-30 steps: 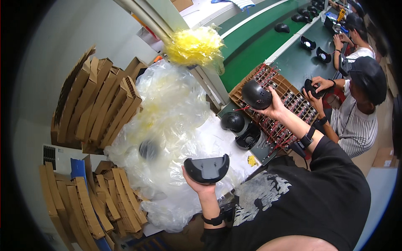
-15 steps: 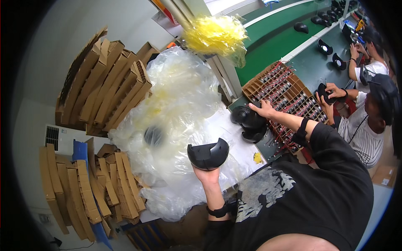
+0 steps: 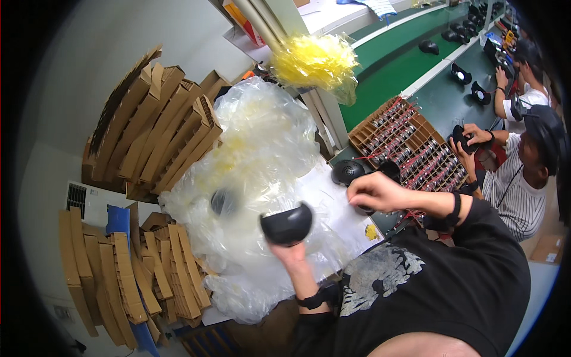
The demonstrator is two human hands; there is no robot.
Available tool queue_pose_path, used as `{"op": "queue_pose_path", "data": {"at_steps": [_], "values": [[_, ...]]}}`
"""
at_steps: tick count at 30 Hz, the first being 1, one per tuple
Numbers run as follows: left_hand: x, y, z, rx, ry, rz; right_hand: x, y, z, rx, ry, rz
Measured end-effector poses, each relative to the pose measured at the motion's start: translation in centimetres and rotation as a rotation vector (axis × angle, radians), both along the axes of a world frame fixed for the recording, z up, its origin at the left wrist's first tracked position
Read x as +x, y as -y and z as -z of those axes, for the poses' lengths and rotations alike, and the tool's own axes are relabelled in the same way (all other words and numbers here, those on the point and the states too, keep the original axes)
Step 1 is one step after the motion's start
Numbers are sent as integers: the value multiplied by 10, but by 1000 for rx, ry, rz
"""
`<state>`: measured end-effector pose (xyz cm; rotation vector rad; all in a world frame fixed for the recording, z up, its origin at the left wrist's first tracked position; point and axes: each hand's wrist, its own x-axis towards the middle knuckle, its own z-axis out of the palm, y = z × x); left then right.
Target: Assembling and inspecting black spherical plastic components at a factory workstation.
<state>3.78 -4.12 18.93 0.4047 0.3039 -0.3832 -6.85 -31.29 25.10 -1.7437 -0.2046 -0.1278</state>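
Observation:
A black curved plastic shell (image 3: 288, 224) rests in my left hand (image 3: 289, 256), which grips it from below over a heap of clear plastic bags (image 3: 262, 160). To the right, my right hand (image 3: 377, 191) has its fingers curled together; anything between them is too small or hidden to make out. Just beyond that hand sit a black shell with a perforated round patch (image 3: 346, 172) and another dark shell (image 3: 390, 170), both partly covered by one another's surroundings and my hand.
A divided cardboard tray (image 3: 380, 128) holds rows of small metal parts with red wires. Folded cardboard dividers (image 3: 140, 125) stack at left. A bundle of yellow bags (image 3: 315, 62) hangs at the back beside a green conveyor (image 3: 392, 65). Two co-workers sit at right, one holding a black part (image 3: 461, 138).
My right hand has come off the black shells, drawn nearer, and its fingers have curled. My left hand has shifted slightly left, tilting the shell.

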Motion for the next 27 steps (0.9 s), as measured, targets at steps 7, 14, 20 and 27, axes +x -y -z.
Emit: {"op": "queue_pose_path", "data": {"at_steps": [7, 14, 20, 27], "values": [[9, -30, -8, -365, 109, 107, 27, 0, -18, -234, 170, 43], [0, -16, 0, -342, 41, 137, 29, -57, -13, -256, 142, -1], [29, -64, 6, 54, -85, -428, 3, -21, -67, -187, 410, -12], [27, -95, 9, -211, 11, -221, 66, 92, -107, -248, 480, 736]]}}
